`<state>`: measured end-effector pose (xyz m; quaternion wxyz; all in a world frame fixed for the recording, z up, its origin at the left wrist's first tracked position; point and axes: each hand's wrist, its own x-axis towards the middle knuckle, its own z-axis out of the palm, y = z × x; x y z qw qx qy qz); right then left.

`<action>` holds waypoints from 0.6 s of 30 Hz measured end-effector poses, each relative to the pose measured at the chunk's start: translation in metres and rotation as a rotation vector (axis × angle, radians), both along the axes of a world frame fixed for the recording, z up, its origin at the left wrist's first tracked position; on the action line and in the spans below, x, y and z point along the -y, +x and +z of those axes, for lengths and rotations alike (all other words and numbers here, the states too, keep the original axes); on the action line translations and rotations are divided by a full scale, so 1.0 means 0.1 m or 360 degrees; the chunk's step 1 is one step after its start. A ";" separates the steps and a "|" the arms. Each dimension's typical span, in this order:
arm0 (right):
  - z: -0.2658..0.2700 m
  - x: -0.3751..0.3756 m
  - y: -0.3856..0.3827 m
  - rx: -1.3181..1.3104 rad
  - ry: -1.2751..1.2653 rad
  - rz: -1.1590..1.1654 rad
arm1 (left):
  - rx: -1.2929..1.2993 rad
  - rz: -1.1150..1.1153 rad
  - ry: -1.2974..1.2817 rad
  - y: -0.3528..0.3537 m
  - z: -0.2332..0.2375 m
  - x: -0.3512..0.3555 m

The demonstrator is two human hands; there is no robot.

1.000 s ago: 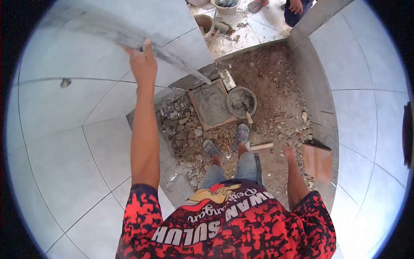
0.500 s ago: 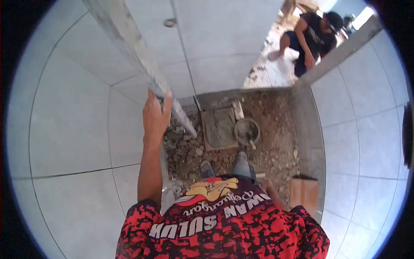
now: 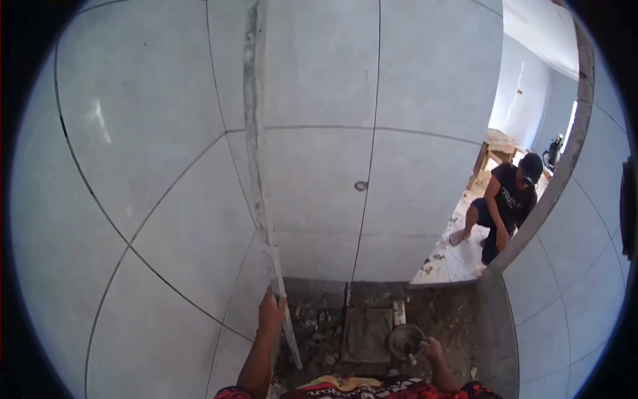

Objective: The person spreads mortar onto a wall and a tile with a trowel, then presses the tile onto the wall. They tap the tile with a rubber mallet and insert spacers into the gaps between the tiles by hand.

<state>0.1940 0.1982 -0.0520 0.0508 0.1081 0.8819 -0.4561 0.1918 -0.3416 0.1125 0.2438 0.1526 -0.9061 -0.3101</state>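
My left hand (image 3: 271,312) is closed round a long, pale, mortar-smeared straightedge bar (image 3: 256,159). The bar stands nearly upright in front of the tiled wall, its lower end over the rubble. Lower right, my right hand (image 3: 432,350) has its fingers curled beside the rim of a round bucket (image 3: 401,338). Whether anything is in those fingers is too small to tell. A short light handle (image 3: 412,359) sticks out of the bucket near them. Left of the bucket lies a square slab (image 3: 367,334) with grey mortar on it.
Large pale tiles cover the walls (image 3: 319,186), with a small round hole (image 3: 361,186) in the facing one. Broken rubble (image 3: 319,336) covers the floor. Beyond the doorway's grey edge (image 3: 538,219), another person (image 3: 512,203) in a dark cap crouches.
The view has tilted up, showing more wall. The bar now looks more upright, still in my left hand. My right hand has come up beside the bucket.
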 end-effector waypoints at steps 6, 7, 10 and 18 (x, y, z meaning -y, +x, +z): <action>-0.42 0.08 0.65 0.0004 0.0575 0.0663 | 0.0332 0.0122 0.0092 0.10 -0.43 0.39; -0.16 0.24 0.82 0.0479 0.0554 0.0392 | 0.0333 0.0262 0.0036 0.08 -0.53 0.43; -0.31 0.13 1.25 0.0691 0.0678 0.0500 | 0.0391 0.0312 0.0270 0.07 -0.28 0.45; 0.50 0.27 1.76 0.0529 0.0182 0.0461 | 0.0396 0.0579 0.0193 0.37 -1.20 0.48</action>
